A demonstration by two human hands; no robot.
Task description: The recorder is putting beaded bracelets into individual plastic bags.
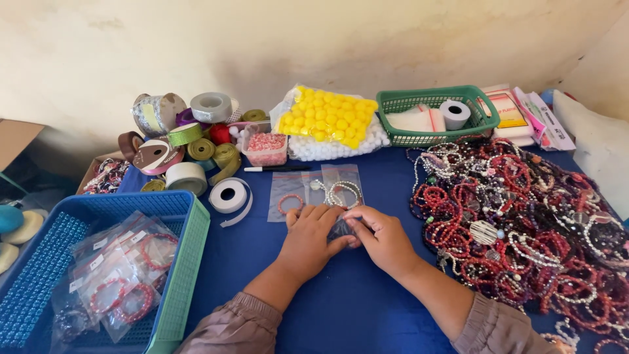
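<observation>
My left hand (pixel 309 238) and my right hand (pixel 384 238) meet at the middle of the blue tabletop (pixel 347 308), both pinching a small clear bag (pixel 341 228) with something dark inside; most of it is hidden by my fingers. Just beyond my fingers lie two more clear bags, one holding a red bead bracelet (pixel 289 202), the other a white bead bracelet (pixel 344 192). A large heap of red, white and purple bead bracelets (pixel 524 216) lies right of my right hand.
A blue basket (pixel 187 262) at left holds several bagged bracelets. Ribbon and tape rolls (pixel 187 141) crowd the back left, beside a tub of pink beads (pixel 265 148), a bag of yellow and white pompoms (pixel 331 121), a green basket (pixel 393 103) and a black pen (pixel 282 168).
</observation>
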